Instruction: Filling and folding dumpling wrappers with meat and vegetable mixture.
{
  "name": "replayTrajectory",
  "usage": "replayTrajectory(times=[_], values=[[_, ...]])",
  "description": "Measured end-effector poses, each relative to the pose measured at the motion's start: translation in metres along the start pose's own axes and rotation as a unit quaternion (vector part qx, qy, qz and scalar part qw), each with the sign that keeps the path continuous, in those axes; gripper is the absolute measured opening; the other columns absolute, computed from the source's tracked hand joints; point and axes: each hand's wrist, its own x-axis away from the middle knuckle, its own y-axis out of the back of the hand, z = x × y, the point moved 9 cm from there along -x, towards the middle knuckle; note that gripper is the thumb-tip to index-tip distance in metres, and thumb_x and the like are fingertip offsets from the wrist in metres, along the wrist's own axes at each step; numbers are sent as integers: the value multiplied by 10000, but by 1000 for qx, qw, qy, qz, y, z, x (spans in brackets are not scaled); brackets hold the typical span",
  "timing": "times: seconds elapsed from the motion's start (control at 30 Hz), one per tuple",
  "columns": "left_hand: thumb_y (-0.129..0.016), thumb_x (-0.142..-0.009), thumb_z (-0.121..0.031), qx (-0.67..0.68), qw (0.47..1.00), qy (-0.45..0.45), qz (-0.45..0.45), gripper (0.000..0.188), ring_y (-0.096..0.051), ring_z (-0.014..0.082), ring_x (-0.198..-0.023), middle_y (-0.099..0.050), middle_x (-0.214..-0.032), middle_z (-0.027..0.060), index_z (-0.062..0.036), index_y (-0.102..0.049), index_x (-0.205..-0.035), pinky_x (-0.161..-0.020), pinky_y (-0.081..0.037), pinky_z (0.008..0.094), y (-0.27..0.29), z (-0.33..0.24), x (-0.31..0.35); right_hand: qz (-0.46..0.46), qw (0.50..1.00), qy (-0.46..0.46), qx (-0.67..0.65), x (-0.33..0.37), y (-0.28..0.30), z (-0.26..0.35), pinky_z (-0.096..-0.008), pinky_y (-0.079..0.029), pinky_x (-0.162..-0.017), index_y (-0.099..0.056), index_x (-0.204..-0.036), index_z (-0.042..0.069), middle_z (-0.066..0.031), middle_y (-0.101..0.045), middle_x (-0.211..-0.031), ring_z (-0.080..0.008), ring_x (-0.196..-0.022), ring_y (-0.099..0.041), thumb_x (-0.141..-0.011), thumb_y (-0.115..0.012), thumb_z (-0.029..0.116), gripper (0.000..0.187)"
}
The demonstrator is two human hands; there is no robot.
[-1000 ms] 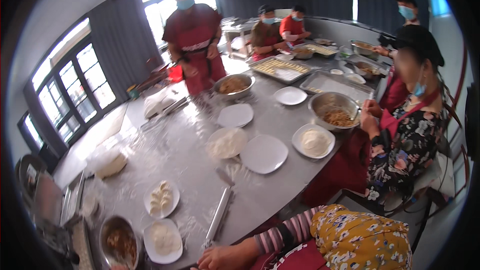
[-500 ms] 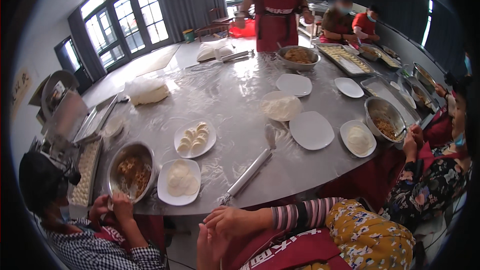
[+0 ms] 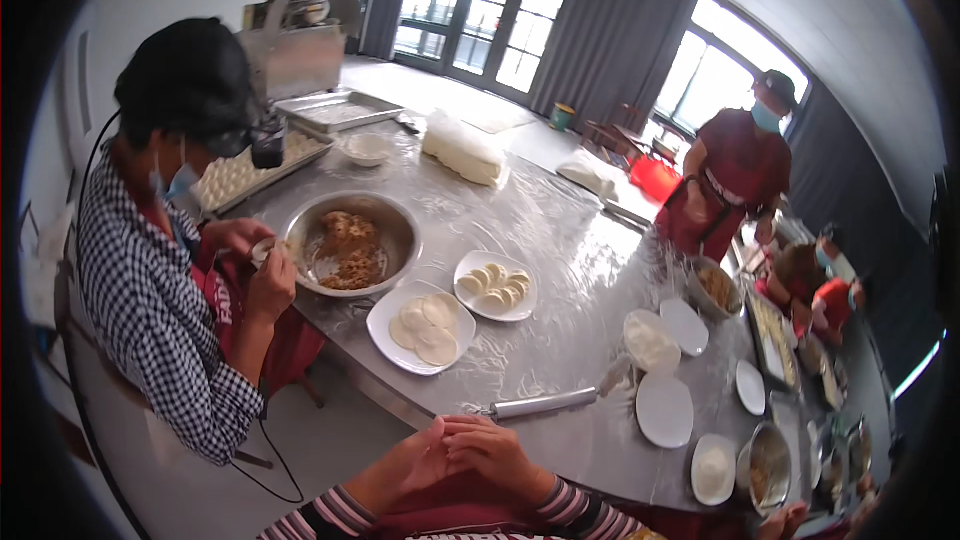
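Note:
My left hand [image 3: 408,465] and my right hand [image 3: 492,452] rest together in front of my apron, just short of the table's near edge. The right hand's outstretched fingers lie across the left hand's fingers, and nothing shows in either. Closest to them on the table is a metal rolling pin [image 3: 545,403]. Beyond, to the left, stands a white plate [image 3: 446,362] stacked with round dough wrappers [image 3: 425,325]. Another white plate [image 3: 505,314] behind it bears several folded dumplings [image 3: 490,285].
At my left, a person in a checked shirt [image 3: 150,270] holds a wrapper beside a steel bowl [image 3: 405,240] of filling. A covered dough block [image 3: 465,152] sits farther back. To the right are a plate of flour [image 3: 650,338] and an uncovered white plate [image 3: 665,410]. Another person [image 3: 725,160] stands across the table.
My view has swung left and tilted, bringing the person at my left nearer the middle. My hands remain together. That person's hands have moved from the bowl's rim and now hold a wrapper beside it.

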Motion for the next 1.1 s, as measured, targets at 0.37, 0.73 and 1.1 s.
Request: replayTrajectory(times=[0.37,0.73,1.1], values=[[-408,-970,-442,54,999,-3,4,542,-528,164,-1086,-540,-1168,80,-17,-406,-1306,-1010,-413,381,15,1,9,-69,997,-39,23,-3,4,7,-380,-481,-920,-674,-895,1,-159,-661,-1086,-327,-1123,-586,-750,-657,-36,150],[-402,-970,-463,0,998,-36,-52,575,-478,191,-1193,-508,-1267,92,3,-406,-1307,-1054,-350,374,0,-11,7,-147,988,29,34,1,20,7,-381,-516,-871,-660,-888,-10,-164,-673,-1037,-346,-1074,-612,-738,-682,-28,152],[-414,-970,-449,-4,996,-37,-80,616,-486,226,-1206,-493,-1276,155,54,-349,-1320,-1062,-365,384,-2,-8,-6,-207,977,25,41,18,34,-6,-373,-497,-896,-678,-939,21,-136,-674,-1058,-315,-1107,-599,-731,-699,-11,211]])
